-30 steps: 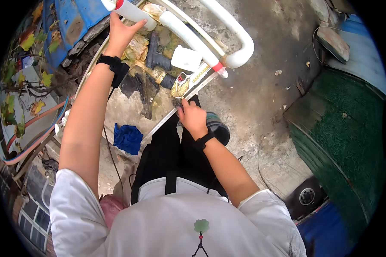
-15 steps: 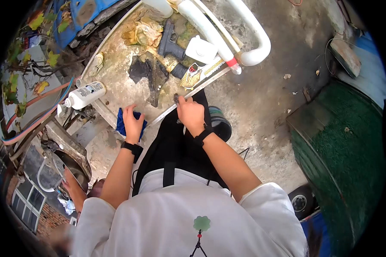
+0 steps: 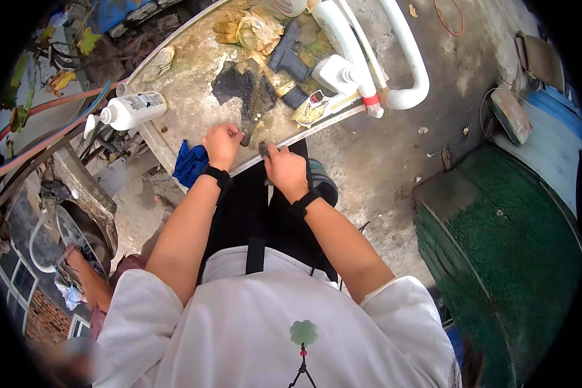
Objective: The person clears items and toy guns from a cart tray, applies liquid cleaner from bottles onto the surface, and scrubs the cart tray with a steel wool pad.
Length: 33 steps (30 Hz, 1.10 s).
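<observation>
My right hand point(image 3: 287, 171) is closed at the table's near edge, pinching a small grey, rough-textured clump that looks like a steel wool scrubber point(image 3: 264, 149). To its left, my left hand point(image 3: 222, 145) rests over the tabletop with curled fingers. Its fingertips are close to the lower end of a dark, stiff-looking scrap point(image 3: 258, 103); whether they hold anything is hidden. Beside that wrist, a crumpled blue cloth point(image 3: 191, 163) hangs over the table edge, apart from the fingers. Further up the table point(image 3: 184, 84) lie a black pistol-shaped object point(image 3: 289, 55) and a gold-patterned item point(image 3: 309, 114).
A white pump bottle point(image 3: 136, 110) lies at the left corner, and a white jug point(image 3: 336, 74) sits near white pipes point(image 3: 410, 77). Stained gloves point(image 3: 252, 31) are at the back. A bucket point(image 3: 323, 184) stands below the edge. Another person's arm point(image 3: 89, 278) shows at lower left.
My left hand has left the blue cloth and moved right and up over the tabletop, its fingers now curled in. My right hand stays near the edge with the grey clump. The view has shifted slightly.
</observation>
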{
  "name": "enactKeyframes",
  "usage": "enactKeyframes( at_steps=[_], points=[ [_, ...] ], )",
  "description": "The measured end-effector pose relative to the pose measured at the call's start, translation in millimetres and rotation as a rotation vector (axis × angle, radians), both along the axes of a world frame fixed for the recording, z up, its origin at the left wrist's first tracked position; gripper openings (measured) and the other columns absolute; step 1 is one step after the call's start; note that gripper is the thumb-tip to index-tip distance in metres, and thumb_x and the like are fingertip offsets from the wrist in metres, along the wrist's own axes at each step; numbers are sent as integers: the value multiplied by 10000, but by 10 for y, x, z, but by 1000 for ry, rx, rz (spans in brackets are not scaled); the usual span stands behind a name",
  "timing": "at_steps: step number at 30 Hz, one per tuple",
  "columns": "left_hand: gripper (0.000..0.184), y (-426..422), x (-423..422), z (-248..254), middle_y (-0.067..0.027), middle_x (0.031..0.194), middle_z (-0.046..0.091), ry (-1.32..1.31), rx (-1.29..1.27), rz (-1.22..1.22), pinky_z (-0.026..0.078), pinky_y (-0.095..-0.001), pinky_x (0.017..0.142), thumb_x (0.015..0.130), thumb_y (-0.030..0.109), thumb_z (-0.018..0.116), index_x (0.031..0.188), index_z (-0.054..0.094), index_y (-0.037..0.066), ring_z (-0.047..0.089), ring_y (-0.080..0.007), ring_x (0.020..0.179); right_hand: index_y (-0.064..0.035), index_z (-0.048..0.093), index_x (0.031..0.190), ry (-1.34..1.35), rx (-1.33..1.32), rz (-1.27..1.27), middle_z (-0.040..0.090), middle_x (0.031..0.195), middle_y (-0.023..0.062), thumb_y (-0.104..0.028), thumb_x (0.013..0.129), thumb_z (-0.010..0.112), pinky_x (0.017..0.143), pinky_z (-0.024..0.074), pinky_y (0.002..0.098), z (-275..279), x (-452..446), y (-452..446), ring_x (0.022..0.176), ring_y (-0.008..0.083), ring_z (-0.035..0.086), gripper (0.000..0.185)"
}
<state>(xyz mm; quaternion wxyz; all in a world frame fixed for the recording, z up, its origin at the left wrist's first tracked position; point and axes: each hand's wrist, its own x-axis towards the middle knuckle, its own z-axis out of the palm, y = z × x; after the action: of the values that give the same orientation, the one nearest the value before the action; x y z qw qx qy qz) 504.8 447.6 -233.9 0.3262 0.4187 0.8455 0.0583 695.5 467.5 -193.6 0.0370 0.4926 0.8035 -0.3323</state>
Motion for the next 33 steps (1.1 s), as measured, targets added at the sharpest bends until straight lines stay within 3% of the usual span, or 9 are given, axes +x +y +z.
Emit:
enactKeyframes(
  at_steps=[4, 7, 8, 13, 17, 23, 28, 33],
  points=[
    [228, -38, -188, 38, -51, 709, 644, -225, 93, 12, 420, -395, 777, 756, 214, 796, 878, 663, 75, 635, -210, 739, -99, 584, 943, -7, 73, 18, 635, 768, 133, -233, 831, 683, 550, 519, 400, -25, -74, -10, 626, 301, 662, 200],
    [193, 71, -308, 322, -38, 742, 654, -415, 145, 143, 462, -331, 695, 787, 161, 774, 869, 634, 57, 620, -146, 728, -97, 578, 941, -23, 51, 32, 638, 778, 134, -235, 832, 683, 559, 522, 408, -68, -69, 0, 639, 304, 664, 205],
    [171, 133, -379, 464, -19, 752, 639, -455, 186, 157, 471, -268, 653, 795, 116, 762, 880, 628, 50, 593, -103, 713, -96, 578, 942, -36, 45, 35, 639, 778, 134, -235, 832, 684, 561, 523, 409, -52, -57, 9, 642, 304, 665, 207],
    [129, 268, -965, 1050, 57, 851, 599, -583, 381, 283, 401, -183, 724, 873, 50, 717, 960, 621, 53, 536, -21, 814, -94, 574, 945, -43, 47, 45, 640, 777, 136, -237, 832, 686, 563, 526, 408, -50, -46, 14, 644, 305, 668, 213],
    [151, 194, -1472, 1297, 49, 887, 609, -576, 410, 394, 412, -171, 753, 880, 27, 707, 997, 617, 61, 546, -23, 837, -94, 575, 941, -39, 51, 42, 639, 767, 136, -236, 832, 685, 553, 525, 404, -66, -69, 64, 633, 308, 666, 209],
    [172, -64, -1461, 1070, 25, 885, 625, -514, 330, 321, 437, -207, 780, 857, 42, 735, 990, 626, 27, 556, -63, 870, -87, 586, 952, -47, 32, 53, 639, 762, 146, -242, 832, 685, 551, 527, 404, -42, -65, 39, 632, 309, 666, 220],
    [162, -389, -1297, 1417, 17, 967, 613, -396, 466, 379, 428, -223, 830, 875, 20, 712, 1002, 613, 35, 545, -75, 912, -83, 610, 956, -84, 40, 38, 648, 774, 143, -241, 832, 681, 560, 530, 403, 6, -42, 180, 641, 312, 671, 213],
    [147, -534, -1346, 2081, 8, 975, 601, -266, 466, 346, 402, -232, 868, 881, 36, 705, 989, 605, 31, 538, -93, 942, -88, 625, 961, -123, 23, 34, 663, 775, 138, -242, 829, 672, 574, 533, 407, 17, -48, 244, 653, 311, 677, 208]
  ],
)
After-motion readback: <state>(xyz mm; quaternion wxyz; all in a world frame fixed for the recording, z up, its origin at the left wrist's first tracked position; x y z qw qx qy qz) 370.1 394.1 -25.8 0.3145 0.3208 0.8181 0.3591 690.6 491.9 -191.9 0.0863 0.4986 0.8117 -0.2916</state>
